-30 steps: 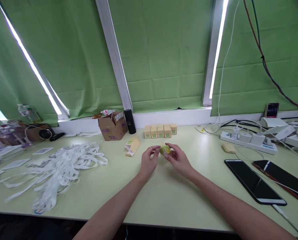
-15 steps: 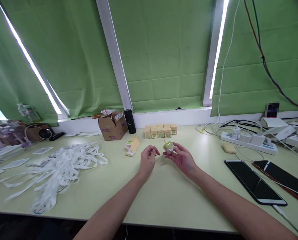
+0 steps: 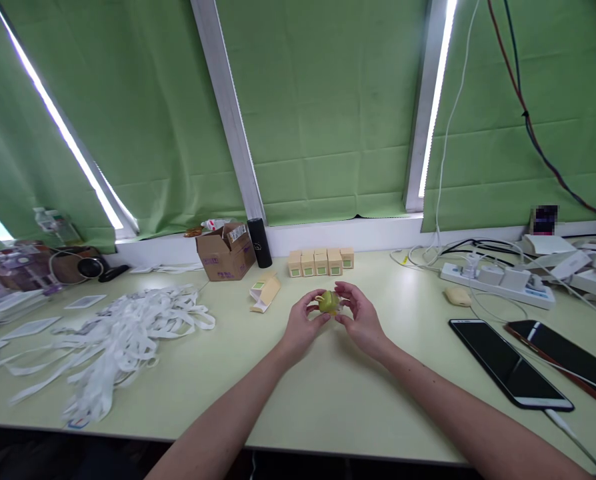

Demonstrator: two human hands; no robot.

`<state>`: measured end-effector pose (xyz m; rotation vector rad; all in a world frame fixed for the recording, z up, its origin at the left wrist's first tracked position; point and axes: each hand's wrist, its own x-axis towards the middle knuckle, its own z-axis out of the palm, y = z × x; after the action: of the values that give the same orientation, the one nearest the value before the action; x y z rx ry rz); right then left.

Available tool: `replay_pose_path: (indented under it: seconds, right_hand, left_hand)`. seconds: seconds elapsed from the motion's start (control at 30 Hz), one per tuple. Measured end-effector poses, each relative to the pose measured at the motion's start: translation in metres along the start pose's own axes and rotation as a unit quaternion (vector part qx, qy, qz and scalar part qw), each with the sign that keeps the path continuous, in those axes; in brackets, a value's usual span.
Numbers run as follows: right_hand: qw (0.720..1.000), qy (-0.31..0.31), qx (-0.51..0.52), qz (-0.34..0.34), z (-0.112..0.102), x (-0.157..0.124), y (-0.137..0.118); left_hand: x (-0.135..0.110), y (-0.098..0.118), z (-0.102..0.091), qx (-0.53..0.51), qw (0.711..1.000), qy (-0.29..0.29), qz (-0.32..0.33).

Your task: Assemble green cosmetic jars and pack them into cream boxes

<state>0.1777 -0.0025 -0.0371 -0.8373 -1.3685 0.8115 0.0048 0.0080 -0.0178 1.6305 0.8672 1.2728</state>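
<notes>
Between my two hands, above the table's middle, is a small rounded green object [image 3: 329,303] with a pale, see-through part and what looks like a thin yellowish loop on its left. My left hand [image 3: 302,325] curls its fingers and thumb around the left side. My right hand [image 3: 364,321] grips the opposite side with thumb and fingers. Exactly what the object is, I cannot make out. Beyond my left hand an opened beige carton [image 3: 265,293] with a green label lies on its side. Several small beige boxes [image 3: 315,263] with green labels stand in a row farther back.
Left of my arms spreads a heap of white straps [image 3: 133,333]. A brown cardboard box [image 3: 225,253] and a black cylinder [image 3: 259,243] stand at the back. To the right are a phone [image 3: 508,363] on a cable, a second dark phone [image 3: 568,360] and a power strip [image 3: 498,283].
My left hand has moved right and closed on the green object. The object has turned, showing more green, and shifted slightly left and down. My right hand has changed its grip.
</notes>
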Motion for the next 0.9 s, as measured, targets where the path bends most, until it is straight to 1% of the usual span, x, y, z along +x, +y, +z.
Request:
replay_pose_path:
  seconds: [0.07,0.13,0.27,0.4,0.57,0.7,0.77,0.83,0.9]
  right_hand:
    - [1.0,0.008,-0.013,-0.015,-0.002,0.001,0.003]
    - [0.999,0.028,-0.032,-0.017,-0.004,0.004,0.006]
    - [0.994,0.075,-0.075,0.011,-0.011,0.008,0.008]
    - [0.991,0.098,-0.082,0.038,-0.015,0.009,0.012]
    - [0.99,0.1,-0.086,0.046,-0.016,0.009,0.015]
    - [0.99,0.091,-0.097,0.05,-0.015,0.009,0.016]
    - [0.99,0.091,-0.098,0.05,-0.016,0.009,0.017]
    - [0.989,0.09,-0.103,0.05,-0.016,0.009,0.018]
    - [0.988,0.09,-0.112,0.051,-0.017,0.009,0.018]
  left_hand:
    - [0.001,-0.003,-0.002,-0.027,1.0,0.007,0.001]
    - [0.003,-0.007,-0.005,-0.015,1.0,0.022,0.003]
    - [0.006,-0.014,-0.01,0.104,0.994,0.043,0.014]
    - [0.007,-0.023,-0.012,0.176,0.984,0.034,0.022]
    - [0.007,-0.032,-0.012,0.215,0.976,0.002,0.014]
    - [0.006,-0.034,-0.01,0.23,0.973,-0.011,-0.003]
    - [0.005,-0.033,-0.009,0.237,0.971,-0.012,-0.011]
    - [0.004,-0.032,-0.01,0.244,0.97,-0.005,-0.003]
    - [0.006,-0.028,-0.013,0.253,0.967,0.022,0.013]
